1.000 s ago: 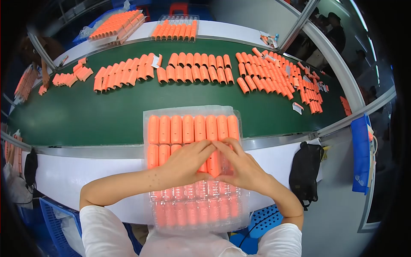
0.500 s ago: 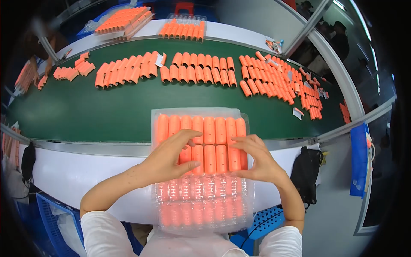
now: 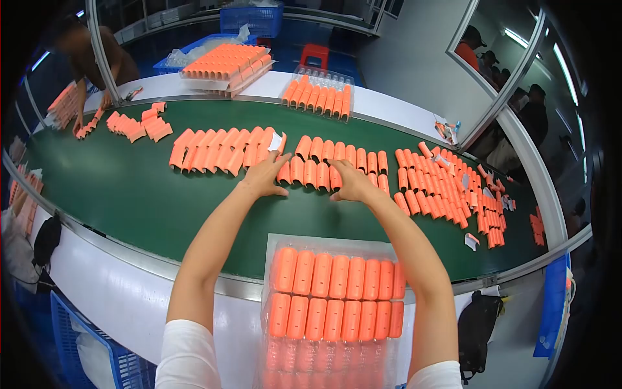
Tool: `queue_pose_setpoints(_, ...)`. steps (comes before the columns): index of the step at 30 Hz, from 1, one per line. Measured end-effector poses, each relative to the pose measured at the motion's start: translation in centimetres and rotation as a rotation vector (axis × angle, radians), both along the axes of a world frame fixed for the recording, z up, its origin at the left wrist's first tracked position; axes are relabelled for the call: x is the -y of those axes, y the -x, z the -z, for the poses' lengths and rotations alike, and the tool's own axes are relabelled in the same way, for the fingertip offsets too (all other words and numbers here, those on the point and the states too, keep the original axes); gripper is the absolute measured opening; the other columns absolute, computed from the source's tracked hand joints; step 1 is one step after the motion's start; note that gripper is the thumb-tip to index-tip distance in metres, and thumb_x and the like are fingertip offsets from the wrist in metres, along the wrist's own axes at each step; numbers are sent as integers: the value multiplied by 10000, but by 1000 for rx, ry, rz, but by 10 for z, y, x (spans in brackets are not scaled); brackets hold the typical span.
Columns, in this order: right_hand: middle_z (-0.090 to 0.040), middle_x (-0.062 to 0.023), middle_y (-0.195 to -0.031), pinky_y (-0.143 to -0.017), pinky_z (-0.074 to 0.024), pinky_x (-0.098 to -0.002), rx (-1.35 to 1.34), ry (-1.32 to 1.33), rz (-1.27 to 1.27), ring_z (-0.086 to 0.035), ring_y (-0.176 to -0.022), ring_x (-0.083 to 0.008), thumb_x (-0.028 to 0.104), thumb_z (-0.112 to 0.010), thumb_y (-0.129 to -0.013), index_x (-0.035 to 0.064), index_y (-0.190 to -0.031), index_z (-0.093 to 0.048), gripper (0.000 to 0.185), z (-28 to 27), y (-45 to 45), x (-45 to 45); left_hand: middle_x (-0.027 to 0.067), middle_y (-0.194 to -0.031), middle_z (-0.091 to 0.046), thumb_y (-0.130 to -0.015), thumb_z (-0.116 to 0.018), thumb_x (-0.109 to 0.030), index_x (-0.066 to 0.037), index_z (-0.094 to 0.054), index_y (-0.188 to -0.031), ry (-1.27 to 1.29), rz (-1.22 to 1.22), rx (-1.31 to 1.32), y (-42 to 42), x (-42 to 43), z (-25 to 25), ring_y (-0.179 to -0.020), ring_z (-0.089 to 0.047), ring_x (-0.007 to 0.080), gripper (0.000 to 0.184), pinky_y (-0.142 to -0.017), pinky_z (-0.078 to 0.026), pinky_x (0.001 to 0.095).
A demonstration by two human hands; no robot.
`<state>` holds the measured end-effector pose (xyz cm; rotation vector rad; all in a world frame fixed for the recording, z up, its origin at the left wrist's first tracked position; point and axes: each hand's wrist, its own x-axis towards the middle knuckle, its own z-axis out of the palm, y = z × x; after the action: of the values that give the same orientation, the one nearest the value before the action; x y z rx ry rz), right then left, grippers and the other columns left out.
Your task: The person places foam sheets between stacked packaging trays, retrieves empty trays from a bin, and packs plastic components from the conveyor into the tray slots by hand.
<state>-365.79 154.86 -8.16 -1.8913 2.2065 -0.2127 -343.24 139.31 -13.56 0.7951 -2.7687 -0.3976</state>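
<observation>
Both my hands reach over the green work surface (image 3: 214,201) to a row of orange curved shells (image 3: 310,174). My left hand (image 3: 262,177) is at the row's left end, thumb and fingers apart. Further right along the same row, my right hand (image 3: 353,181) is open too, its fingers around a shell. Several shells stand between the hands; whether the fingertips press on them I cannot tell. Closer to me lies a clear plastic tray (image 3: 304,353) with two filled rows of orange shells (image 3: 334,318); its nearer part shows empty moulded slots with orange showing through from below.
Left of my hands is another shell group (image 3: 217,149); a larger one (image 3: 431,185) lies right. At the back stand stacked filled trays (image 3: 227,65) and a partly filled tray (image 3: 317,97). A person (image 3: 97,61) handles shells at far left. A metal post (image 3: 103,58) stands there.
My hands have left the tray, where they were setting shells in the second row, and moved forward to the shell row. The view has tilted up. The tray's second row now shows filled across.
</observation>
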Motion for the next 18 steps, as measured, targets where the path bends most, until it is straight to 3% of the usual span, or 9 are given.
queue_pose_setpoints(2, -383, -130, -1490, -1017, -481, -483, -102, -204, 106, -499, -1286, -367, 197, -919, -574, 203, -1516, -274, 1142, 10, -4, 34, 162, -1487, -342, -604, -886, -422, -153, -280, -1521, -40, 3, 36, 19, 16, 7, -1212, -556, 359, 1132, -938, -523, 468)
queue_pose_setpoints(7, -396, -127, -1485, -962, -509, -483, 7, -359, 194, -556, -1232, -346, 186, -932, -537, 210, -1512, -306, 1159, 15, -4, 66, 146, -1416, -416, -628, -868, -437, -153, -327, -1485, -136, 36, 94, 41, 28, 13, -1185, -570, 369, 1053, -947, -513, 469)
queue_pose_setpoints(10, -363, -115, -1503, -685, -598, -386, 44, -376, 180, -664, -1024, -336, 211, -932, -544, 227, -1522, -285, 1172, 11, -8, 61, 149, -1370, -440, -632, -867, -437, -129, -348, -1460, -130, 33, 119, 43, 17, 4, -1141, -596, 365, 1025, -934, -514, 467)
queue_pose_setpoints(11, -336, -124, -1516, -571, -586, -329, 60, -371, 153, -683, -940, -332, 311, -928, -551, 238, -1532, -258, 1190, 17, -2, 60, 152, -1364, -442, -625, -873, -425, -118, -353, -1454, -139, 34, 120, 42, 13, 0, -1134, -598, 370, 1026, -935, -513, 463)
queue_pose_setpoints(14, -339, -128, -1473, -561, -604, -374, 59, -345, 202, -608, -1060, -344, 415, -916, -552, 293, -1535, -236, 1201, 11, -15, 54, 155, -1349, -448, -620, -881, -401, -110, -361, -1447, -152, 78, 94, 41, 8, 4, -1127, -599, 376, 1019, -933, -513, 464)
queue_pose_setpoints(17, -360, -151, -1468, -517, -573, -356, -63, -274, 131, -621, -1039, -341, 514, -892, -528, 270, -1537, -247, 1222, 25, -10, 58, 159, -1331, -453, -620, -887, -380, -102, -364, -1444, -175, 83, 60, 39, 4, 4, -1120, -599, 381, 1015, -932, -512, 466)
queue_pose_setpoints(18, -377, -155, -1461, -565, -577, -370, -52, -242, 110, -623, -1051, -338, 514, -894, -516, 245, -1537, -255, 1233, 25, -10, 57, 159, -1324, -456, -621, -887, -376, -99, -365, -1442, -172, 89, 61, 39, 4, 5, -1119, -598, 383, 1011, -931, -511, 466)
